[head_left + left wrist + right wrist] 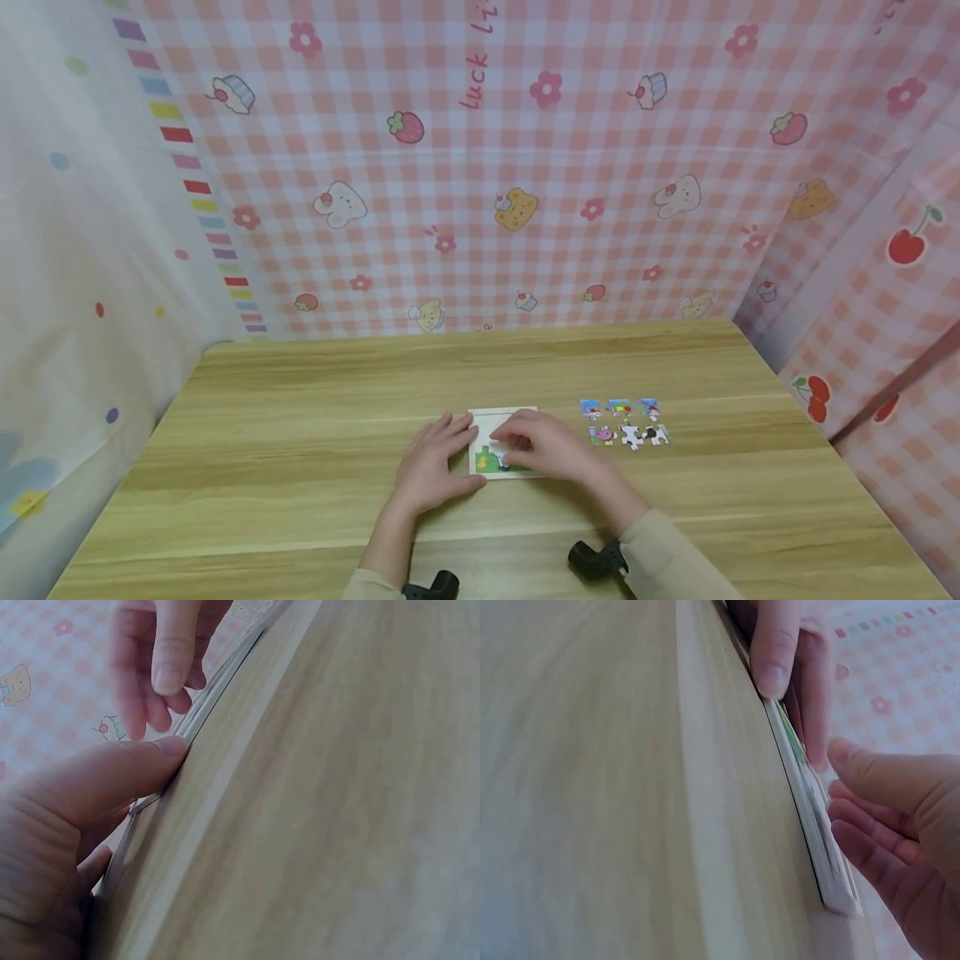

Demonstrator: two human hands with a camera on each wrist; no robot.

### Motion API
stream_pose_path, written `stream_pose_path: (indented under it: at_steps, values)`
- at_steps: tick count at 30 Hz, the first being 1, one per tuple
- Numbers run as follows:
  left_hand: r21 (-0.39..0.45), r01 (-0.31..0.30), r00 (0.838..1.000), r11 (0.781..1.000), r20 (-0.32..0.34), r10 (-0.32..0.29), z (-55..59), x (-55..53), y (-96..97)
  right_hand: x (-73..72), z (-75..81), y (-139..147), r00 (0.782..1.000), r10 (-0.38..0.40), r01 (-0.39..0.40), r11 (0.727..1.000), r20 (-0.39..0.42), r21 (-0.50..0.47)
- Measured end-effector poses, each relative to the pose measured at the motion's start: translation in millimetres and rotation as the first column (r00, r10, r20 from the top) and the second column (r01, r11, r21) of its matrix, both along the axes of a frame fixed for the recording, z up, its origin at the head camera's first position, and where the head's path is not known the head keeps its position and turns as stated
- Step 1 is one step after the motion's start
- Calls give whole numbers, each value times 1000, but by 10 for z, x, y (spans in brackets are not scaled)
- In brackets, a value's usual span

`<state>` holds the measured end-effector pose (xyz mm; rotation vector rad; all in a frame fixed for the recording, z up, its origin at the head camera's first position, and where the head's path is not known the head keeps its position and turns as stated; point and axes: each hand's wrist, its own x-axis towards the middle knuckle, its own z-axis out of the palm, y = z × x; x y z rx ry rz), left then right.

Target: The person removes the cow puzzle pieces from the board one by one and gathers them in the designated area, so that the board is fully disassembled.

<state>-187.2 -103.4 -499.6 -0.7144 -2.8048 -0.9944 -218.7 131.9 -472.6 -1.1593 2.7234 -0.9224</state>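
A small white puzzle tray [486, 423] lies flat on the wooden table. Green picture pieces [486, 460] sit along its near side. My left hand [435, 465] rests at the tray's left side, fingertips near the upper left edge and thumb at the lower left corner. Over the tray's right half hovers my right hand [551, 447], covering part of the picture. In the right wrist view, a gap shows between the right thumb [855, 761] and the fingers, with nothing visible between them, close above the tray [810, 817].
To the right of the tray, several loose jigsaw pieces [621, 408] lie in two rows. The wooden table [300, 442] reaches back to a pink checked curtain [450, 167]. Black devices [596, 561] are worn at both wrists.
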Motion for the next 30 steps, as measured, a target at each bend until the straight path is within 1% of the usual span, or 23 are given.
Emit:
stream_pose_path:
  at_steps: [9, 18, 24, 30]
  values:
    - [-17, -4, 1000, 1000, 10, 4, 15, 8, -2, 11, -5, -158, 999, -7, 7, 1000, 36, -11]
    - [3, 3, 1000, 1000, 20, -3, 24, 13, -9, 16, -5, -190, 1000, -21, 21, 1000, 18, 23]
    - [10, 9, 1000, 1000, 24, -9, 14, 6, -15, 16, 30, -207, 999, -29, 27, 999, 44, 38]
    - [16, 12, 1000, 1000, 24, -13, 29, 13, -17, 10, 46, -228, 998, -33, 30, 998, 59, 51]
